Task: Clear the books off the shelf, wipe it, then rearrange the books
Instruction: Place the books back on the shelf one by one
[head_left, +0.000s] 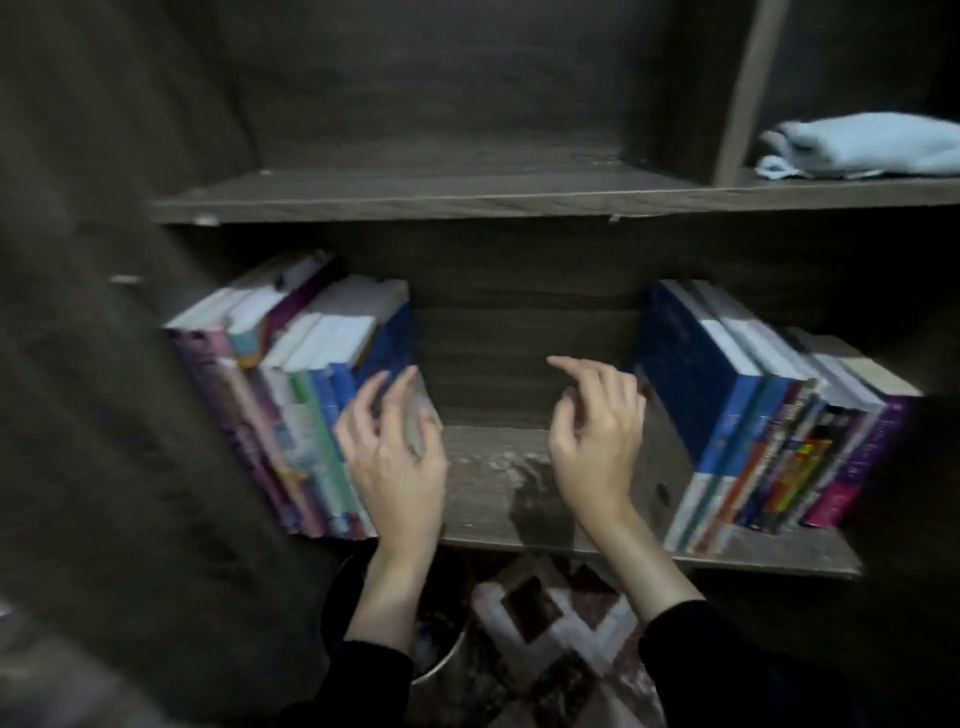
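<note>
Two rows of upright books stand on the lower wooden shelf (498, 483), with a bare gap between them. The left row (291, 395) leans left; its rightmost book is a dark blue book (387, 343). My left hand (397, 457) grips that blue book's front edge, fingers on one side and thumb on the other. The right row (769, 431) leans right, and a brown board (667, 457) stands against its left side. My right hand (597, 441) hovers in the gap beside that board, fingers loosely curled and holding nothing. A light blue cloth (862, 148) lies on the upper right shelf.
The upper shelf board (415, 200) above the books is bare, with a vertical divider (743, 93) to its right. Below the lower shelf are a round bin (447, 654) and a patterned rug (561, 623). A dark side panel (104, 312) closes off the left.
</note>
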